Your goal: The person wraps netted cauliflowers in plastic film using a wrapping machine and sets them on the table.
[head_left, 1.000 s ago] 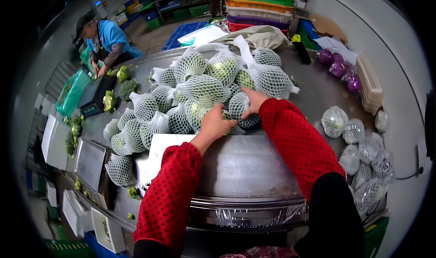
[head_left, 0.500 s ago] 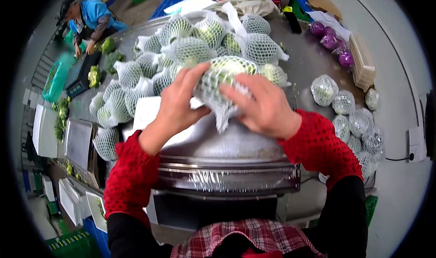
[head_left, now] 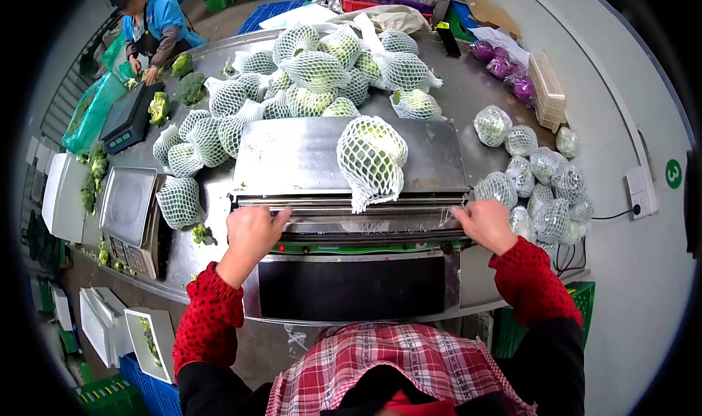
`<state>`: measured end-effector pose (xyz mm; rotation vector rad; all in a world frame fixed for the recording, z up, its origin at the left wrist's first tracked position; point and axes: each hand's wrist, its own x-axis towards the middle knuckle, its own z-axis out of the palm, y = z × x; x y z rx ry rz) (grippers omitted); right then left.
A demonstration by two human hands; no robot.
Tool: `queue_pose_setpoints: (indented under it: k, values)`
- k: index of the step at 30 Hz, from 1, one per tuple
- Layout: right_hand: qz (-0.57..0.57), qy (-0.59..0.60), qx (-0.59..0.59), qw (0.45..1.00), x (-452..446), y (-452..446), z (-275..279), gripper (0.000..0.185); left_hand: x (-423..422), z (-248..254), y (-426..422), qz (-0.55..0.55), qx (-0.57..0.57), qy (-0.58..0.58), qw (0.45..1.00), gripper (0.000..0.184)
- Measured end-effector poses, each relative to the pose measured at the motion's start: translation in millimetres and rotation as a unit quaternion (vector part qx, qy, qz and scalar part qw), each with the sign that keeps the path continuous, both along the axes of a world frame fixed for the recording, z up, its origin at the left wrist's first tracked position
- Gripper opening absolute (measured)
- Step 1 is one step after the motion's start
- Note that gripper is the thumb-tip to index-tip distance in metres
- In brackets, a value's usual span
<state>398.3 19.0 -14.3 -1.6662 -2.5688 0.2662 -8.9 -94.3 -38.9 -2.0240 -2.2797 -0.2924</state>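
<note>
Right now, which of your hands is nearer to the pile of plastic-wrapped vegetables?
My right hand. It is beside the left edge of the plastic-wrapped vegetables, while my left hand is farther off, at the opposite end of the metal machine.

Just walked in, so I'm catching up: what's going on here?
A person in red spotted sleeves is at a metal film-wrapping machine, left hand and right hand at opposite ends of its front; whether they grip film is hard to tell. One foam-netted vegetable lies on the machine's top, touched by neither hand. More netted vegetables are heaped behind it; film-wrapped ones sit to the right. At far left, a co-worker is beside a scale.
</note>
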Motion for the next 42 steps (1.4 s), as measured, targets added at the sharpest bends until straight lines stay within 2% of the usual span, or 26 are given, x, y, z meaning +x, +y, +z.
queue_pose_setpoints:
  k: [2,3,5,7,8,9,11,12,14,15,16,18,19,20,21,22,23,25,26,27,28,32,36,39,41,42]
  values:
    - [-0.029,-0.031,-0.063,0.997,-5,-2,-4,0.048,2,-17,6,0.016,-0.025,0.015,0.999,0.064]
    - [-0.035,-0.011,-0.085,0.996,-14,-2,-5,0.049,17,8,12,0.025,-0.117,-0.013,0.993,0.057]
    - [-0.034,0.106,-0.11,0.988,-22,4,-28,0.041,21,-4,23,0.004,-0.14,-0.173,0.975,0.049]
    - [-0.01,0.231,-0.086,0.969,-16,2,-39,0.038,19,-12,19,0.017,-0.088,-0.233,0.968,0.038]
    - [-0.066,0.309,-0.242,0.917,-7,-10,-25,0.035,12,-6,7,-0.005,-0.101,-0.348,0.932,0.033]
    - [-0.117,0.375,-0.389,0.834,5,-29,-1,0.033,11,18,-17,0.039,-0.189,-0.486,0.852,0.032]
    - [-0.149,0.469,-0.462,0.738,12,-76,35,0.024,14,60,-63,0.023,-0.234,-0.648,0.724,0.031]
    - [-0.089,0.576,-0.437,0.685,6,-75,58,0.024,20,79,-70,0.011,-0.215,-0.757,0.617,0.029]
    - [0.022,0.728,-0.356,0.586,-13,-52,84,0.025,37,131,-37,-0.215,-0.011,-0.757,0.617,0.037]
    - [0.081,0.777,-0.302,0.546,-24,-30,96,0.028,40,144,-16,-0.201,0.021,-0.797,0.569,0.041]
    - [0.041,0.858,-0.273,0.434,-41,-3,99,0.028,41,141,24,-0.231,0.115,-0.784,0.565,0.044]
    - [0.019,0.834,-0.167,0.525,-78,67,63,0.029,42,118,120,-0.209,0.181,-0.559,0.781,0.033]
    - [-0.01,0.8,-0.139,0.583,-89,87,21,0.024,47,85,154,-0.165,0.169,-0.56,0.794,0.026]
    - [-0.055,0.752,-0.196,0.626,-96,101,-16,0.018,27,41,181,-0.083,0.011,-0.498,0.863,0.026]
    - [-0.075,0.714,-0.241,0.653,-96,109,-48,0.015,26,4,186,-0.136,0.021,-0.446,0.884,0.032]
    - [-0.092,0.688,-0.301,0.654,-97,103,-50,0.013,27,-9,176,-0.13,0.0,-0.453,0.882,0.023]
    - [-0.032,0.698,-0.32,0.639,-97,99,-51,0.017,25,-18,172,-0.233,0.04,-0.602,0.763,0.011]
    - [0.047,0.644,-0.344,0.681,-89,92,-36,0.033,25,10,147,-0.281,0.032,-0.477,0.832,0.045]
    - [0.04,0.644,-0.352,0.678,-88,90,-43,0.033,27,20,139,-0.352,0.036,-0.319,0.88,0.056]
    - [0.155,0.529,-0.195,0.811,-87,90,-46,0.043,28,26,137,-0.415,0.045,-0.147,0.897,0.067]
    - [0.264,0.376,-0.022,0.888,-87,92,-44,0.053,29,20,138,-0.387,0.053,-0.159,0.907,0.067]
    - [0.271,0.267,0.046,0.924,-87,102,-33,0.067,27,19,142,-0.38,0.182,-0.034,0.906,0.058]
    - [0.334,0.276,-0.023,0.901,-70,49,39,0.057,40,70,72,-0.357,0.179,-0.093,0.912,0.047]
    - [0.334,0.225,-0.126,0.907,-51,-16,47,0.052,57,55,-2,-0.347,0.083,-0.196,0.914,0.05]
    - [0.299,0.305,-0.259,0.866,-42,-60,17,0.044,62,31,-49,-0.306,-0.048,-0.37,0.876,0.059]
    - [0.234,0.287,-0.359,0.857,-39,-75,15,0.041,68,19,-68,-0.224,-0.123,-0.532,0.808,0.057]
